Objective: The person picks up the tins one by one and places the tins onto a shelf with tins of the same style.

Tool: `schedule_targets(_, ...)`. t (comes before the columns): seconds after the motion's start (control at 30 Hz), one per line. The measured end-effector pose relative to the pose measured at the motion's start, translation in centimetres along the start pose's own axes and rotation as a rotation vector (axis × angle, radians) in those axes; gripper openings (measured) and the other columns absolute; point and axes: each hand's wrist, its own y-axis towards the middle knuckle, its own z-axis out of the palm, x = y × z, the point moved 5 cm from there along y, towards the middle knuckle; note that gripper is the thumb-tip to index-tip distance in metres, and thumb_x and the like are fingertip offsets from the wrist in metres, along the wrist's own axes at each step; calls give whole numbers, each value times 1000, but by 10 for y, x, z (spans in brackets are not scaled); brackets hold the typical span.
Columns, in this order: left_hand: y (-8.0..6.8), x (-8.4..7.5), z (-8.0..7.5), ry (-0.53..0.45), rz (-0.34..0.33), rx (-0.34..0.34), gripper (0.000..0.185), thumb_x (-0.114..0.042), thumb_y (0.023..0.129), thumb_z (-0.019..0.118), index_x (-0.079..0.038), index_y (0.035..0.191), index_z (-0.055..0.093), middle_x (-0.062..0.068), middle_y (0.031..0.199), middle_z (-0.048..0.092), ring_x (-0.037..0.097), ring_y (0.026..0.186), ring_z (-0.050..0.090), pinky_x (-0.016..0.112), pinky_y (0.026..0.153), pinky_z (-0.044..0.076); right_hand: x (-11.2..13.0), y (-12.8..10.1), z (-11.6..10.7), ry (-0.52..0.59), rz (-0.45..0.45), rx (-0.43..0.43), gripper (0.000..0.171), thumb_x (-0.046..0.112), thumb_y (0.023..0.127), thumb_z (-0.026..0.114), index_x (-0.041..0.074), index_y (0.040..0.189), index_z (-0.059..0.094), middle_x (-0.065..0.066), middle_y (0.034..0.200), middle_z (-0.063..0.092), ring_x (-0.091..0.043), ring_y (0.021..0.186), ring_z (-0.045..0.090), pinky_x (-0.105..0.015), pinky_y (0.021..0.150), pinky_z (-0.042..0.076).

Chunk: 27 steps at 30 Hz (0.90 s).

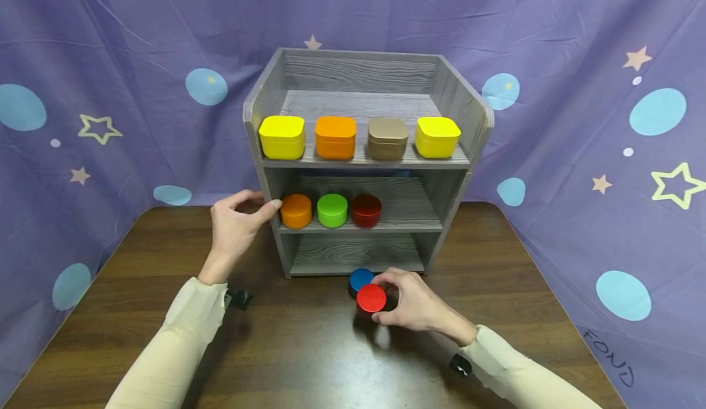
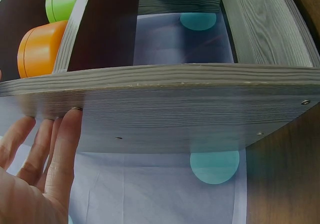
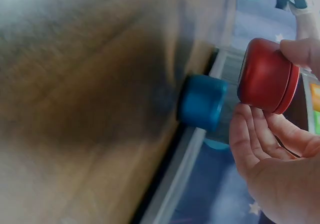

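Pinching the red tin [image 1: 371,299] with the right hand [image 1: 415,305], fingers and thumb curled round its side wall, just off the counter [image 1: 309,360] near the front middle, in front of the shelf unit [image 1: 364,170]. Sitting just behind it, at the foot of the shelf: a blue tin [image 1: 361,278]. Resting the left hand [image 1: 234,228] with fingers straight, fingertips touching the shelf unit's left side panel, holding nothing, beside the orange tin [image 1: 296,210] on the middle shelf. Judging the red tin as light, rigid and smooth, likely a little slippery; gripping across opposite sides of the round wall, below the lid's rim, probably being the safest hold.
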Motion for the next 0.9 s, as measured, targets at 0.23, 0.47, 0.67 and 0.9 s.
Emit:
schedule_targets(0.23, 0, 1, 0, 6, -3, -1, 25, -12, 84, 90, 6, 99, 82, -32, 80, 68, -1, 77, 64, 13, 68, 51, 9, 2, -21, -35, -44, -73, 46, 20, 75, 93, 10, 116, 76, 3, 107, 75, -5, 93, 69, -27, 86, 60)
schedule_targets(0.47, -1, 1, 0, 3, -9, 0, 26, -12, 84, 90, 7, 99, 81, -32, 81, 69, 0, 77, 64, 13, 68, 51, 12, 3, -36, -18, -24, -99, 45, 17, 76, 92, 10, 117, 76, 2, 107, 75, -8, 95, 71, -31, 91, 63)
schedule_targets(0.67, 0, 0, -1, 4, -4, -6, 26, -11, 84, 90, 7, 99, 81, -33, 81, 68, 0, 77, 64, 12, 67, 50, 17, 4, -52, -26, -26, -141, 43, 16, 77, 91, 11, 117, 76, 2, 107, 75, -12, 96, 72, -31, 92, 64)
schedule_targets(0.9, 0, 0, -1, 3, -5, 1, 25, -12, 85, 90, 7, 99, 81, -32, 81, 68, 0, 77, 63, 13, 67, 50, 24, 7, -75, -63, -34, -194, 44, 17, 77, 90, 12, 118, 76, 1, 108, 75, -13, 96, 71, -29, 88, 60)
